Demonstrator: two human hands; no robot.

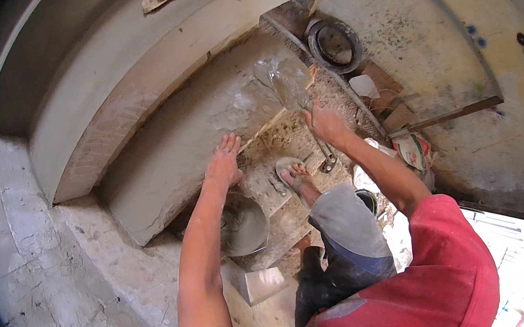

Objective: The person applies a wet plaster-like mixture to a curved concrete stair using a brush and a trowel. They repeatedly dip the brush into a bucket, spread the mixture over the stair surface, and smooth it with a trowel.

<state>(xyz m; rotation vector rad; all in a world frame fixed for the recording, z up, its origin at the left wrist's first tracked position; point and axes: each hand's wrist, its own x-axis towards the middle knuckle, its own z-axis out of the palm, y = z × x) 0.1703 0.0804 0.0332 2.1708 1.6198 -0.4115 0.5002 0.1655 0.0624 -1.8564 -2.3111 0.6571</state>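
Note:
My right hand is closed round the handle of a trowel. Its wet, shiny blade lies over the far right part of a step coated with smooth grey mortar. My left hand rests with fingers stretched out on the front edge of that step. Just below this hand stands a round basin of grey mortar, partly hidden by my left forearm. A pale, thin strip runs along the step's front edge beside my left fingertips.
A curved step riser rises behind the mortar. At the right are a black round bucket, brick pieces, a wooden stick and a printed sack. My sandalled foot is on rough floor; a pale block lies near the basin.

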